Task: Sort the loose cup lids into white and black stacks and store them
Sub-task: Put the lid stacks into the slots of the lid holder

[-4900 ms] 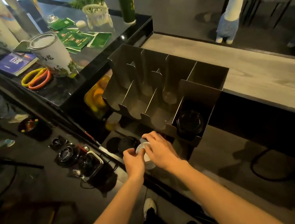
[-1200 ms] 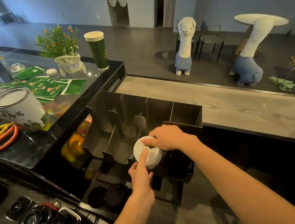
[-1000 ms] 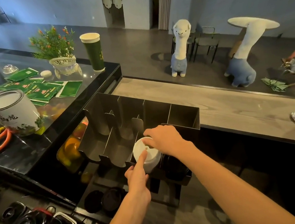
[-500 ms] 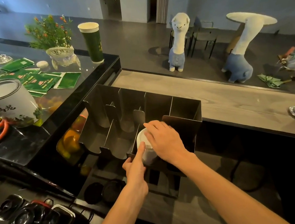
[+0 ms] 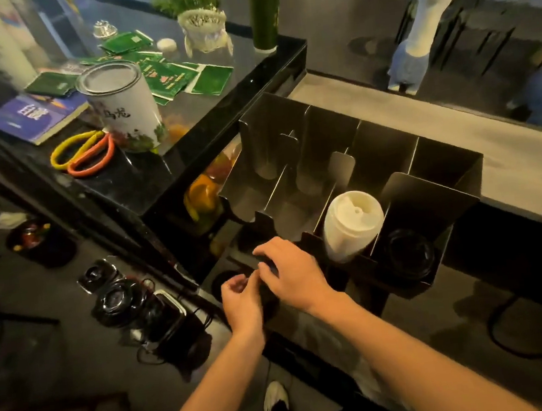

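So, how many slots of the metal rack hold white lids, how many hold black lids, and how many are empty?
Slots of the metal rack with white lids: 1
Slots with black lids: 1
Empty slots: 2
Total: 4 slots

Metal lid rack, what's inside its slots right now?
A white lid stack leans in one slot of the metal rack; black lids lie in the slot to its right. The left slots show bare metal. The white stack's base is hidden behind the front lip.
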